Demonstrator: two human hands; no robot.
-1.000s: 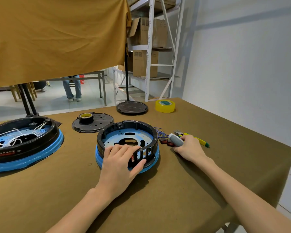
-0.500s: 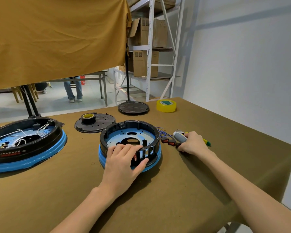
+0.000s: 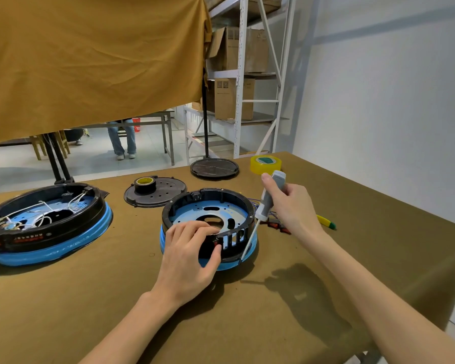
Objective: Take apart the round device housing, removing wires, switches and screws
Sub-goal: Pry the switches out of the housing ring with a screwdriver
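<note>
The right hand (image 3: 290, 206) grips a screwdriver (image 3: 268, 198) by its grey handle, thumb on the top end; the shaft slants down and left, its tip at the outer front-right rim of the housing (image 3: 208, 224). The left hand (image 3: 188, 256) rests on the near rim of the housing, fingers curled over the black ring and thumb pressed against the slotted outer wall beside a small red switch (image 3: 216, 243). The housing, a black ring on a blue base with a blue inner plate, stands at the centre of the brown surface (image 3: 247, 311). Just behind the right hand lie red switches (image 3: 279, 225) with thin wires, and a yellow-and-green pen (image 3: 326, 223). To the left, well apart, stands a larger housing (image 3: 45, 222) with white wires inside. Behind the centre housing lies a black cover (image 3: 163, 194) carrying a tape roll (image 3: 144, 183); farther back are a black disc (image 3: 214, 168) and a yellow tape roll (image 3: 265, 164).
</note>
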